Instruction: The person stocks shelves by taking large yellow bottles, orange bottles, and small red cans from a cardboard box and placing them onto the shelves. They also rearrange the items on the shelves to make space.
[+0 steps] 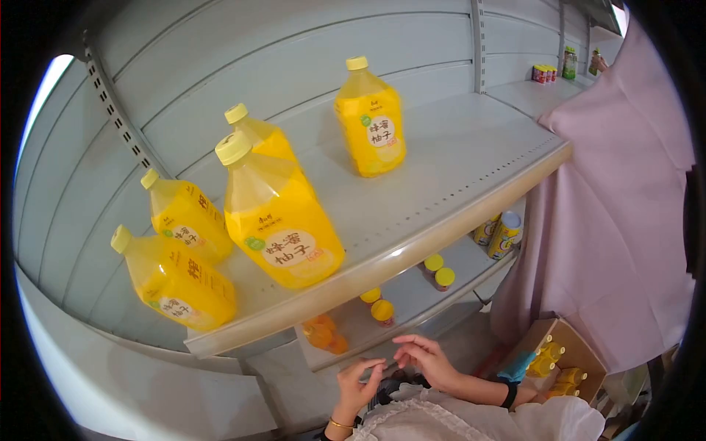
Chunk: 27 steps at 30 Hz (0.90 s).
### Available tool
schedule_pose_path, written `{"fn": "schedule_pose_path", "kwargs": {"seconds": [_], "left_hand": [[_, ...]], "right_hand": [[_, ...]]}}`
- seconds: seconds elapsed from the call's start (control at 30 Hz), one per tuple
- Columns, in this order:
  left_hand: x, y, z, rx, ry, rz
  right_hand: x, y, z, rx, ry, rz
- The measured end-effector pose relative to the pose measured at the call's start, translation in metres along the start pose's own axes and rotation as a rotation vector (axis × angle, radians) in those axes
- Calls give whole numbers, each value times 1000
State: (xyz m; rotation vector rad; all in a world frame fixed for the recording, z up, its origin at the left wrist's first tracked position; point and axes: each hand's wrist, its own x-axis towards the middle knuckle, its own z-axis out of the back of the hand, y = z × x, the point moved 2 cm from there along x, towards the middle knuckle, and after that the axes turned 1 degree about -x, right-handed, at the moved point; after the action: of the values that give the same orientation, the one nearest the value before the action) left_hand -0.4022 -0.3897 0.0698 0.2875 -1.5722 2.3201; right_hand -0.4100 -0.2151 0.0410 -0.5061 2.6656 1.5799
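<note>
Closest to the head camera, as I see it from my end, stands a big yellow bottle (290, 228) with a pale cap, near the front edge of the upper shelf (456, 154). Just behind it I can make out a second bottle (270, 140), partly hidden; to its left stand a rear bottle (187, 213) and a front bottle (173, 283), and well apart to the right, farther back, a lone bottle (371, 128). Below the shelf edge I have both hands in front of a white lace-trimmed top (434, 415). The left hand (359, 386), with a gold bracelet (341, 424) at its wrist, has thumb and bent fingers parted and nothing between them. The right hand (426, 360) is loosely spread, fingers slightly curled, likewise holding nothing; its fingertips come near the left's, though I cannot tell whether they touch. Nearest to them in my view, on the lower shelf, are an orange bottle (324, 334) and yellow-lidded containers (382, 312), with cans (505, 235) farther right. Past the right forearm I see a cardboard box (594, 356) holding yellow-capped bottles (545, 361), beneath a pink curtain (599, 213).
</note>
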Motion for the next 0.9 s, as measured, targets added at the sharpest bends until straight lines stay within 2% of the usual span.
{"fn": "schedule_pose_path", "kwargs": {"seconds": [0.07, 0.2, 0.3, 0.43, 0.5, 0.53, 0.6, 0.73, 0.83, 0.9], "left_hand": [[-5, 7, -6, -35, -36, 60], [-15, 6, -26, -205, -119, 254], [-21, -4, -32, -36, -8, 186], [-40, 8, -43, 116, 16, 142], [-61, 19, -50, -41, 184, 662], [-68, 19, -53, -30, 185, 684], [-81, 3, -56, 198, 99, 151], [-105, -17, -54, 95, 101, 167], [-129, -14, -46, 223, 80, 195], [-133, -31, -36, 270, 73, 120]], "right_hand": [[-10, -9, 5, 26, -32, -164], [-32, -11, 6, 36, 63, -227], [-43, -22, 15, 107, 44, -260], [-54, -53, 41, 161, 54, -366], [-58, -67, 52, 187, 11, -451], [-60, -74, 55, 204, 13, -470], [-65, -88, 56, 202, -38, -403], [-82, -68, 34, 165, 51, -332], [-96, -74, 25, 142, 76, -296], [-115, -82, 16, 129, 69, -295]]}}
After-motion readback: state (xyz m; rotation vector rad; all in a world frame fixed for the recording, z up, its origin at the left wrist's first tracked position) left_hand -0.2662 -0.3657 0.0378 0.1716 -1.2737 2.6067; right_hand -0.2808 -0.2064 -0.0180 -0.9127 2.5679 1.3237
